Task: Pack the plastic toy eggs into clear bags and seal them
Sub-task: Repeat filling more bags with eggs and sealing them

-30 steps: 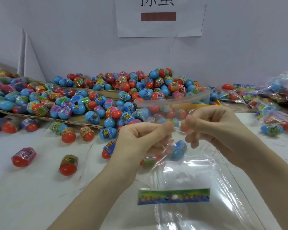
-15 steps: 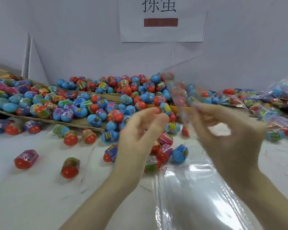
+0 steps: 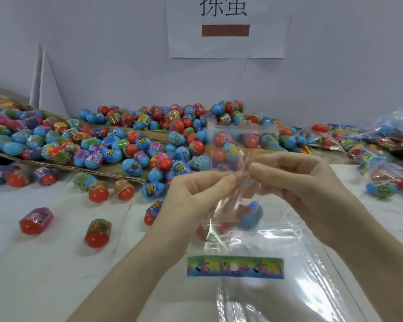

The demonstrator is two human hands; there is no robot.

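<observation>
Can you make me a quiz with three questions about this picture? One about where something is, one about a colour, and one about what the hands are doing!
1. Where is the colourful paper strip?
A. On the wall
B. On the table, in front of the hands
C. In the egg pile

2. What colour is the bar on the wall sign?
A. Green
B. Yellow
C. Brownish red

3. What are the hands doing?
A. Both pinch a clear bag
B. Both lie flat on the table
C. Each holds an egg

Answers:
1. B, the strip lies flat on clear plastic, nearer the camera than the hands.
2. C, a brownish-red bar sits under the black writing.
3. A, the left hand and right hand meet at the bag, their fingertips pinching it.
</observation>
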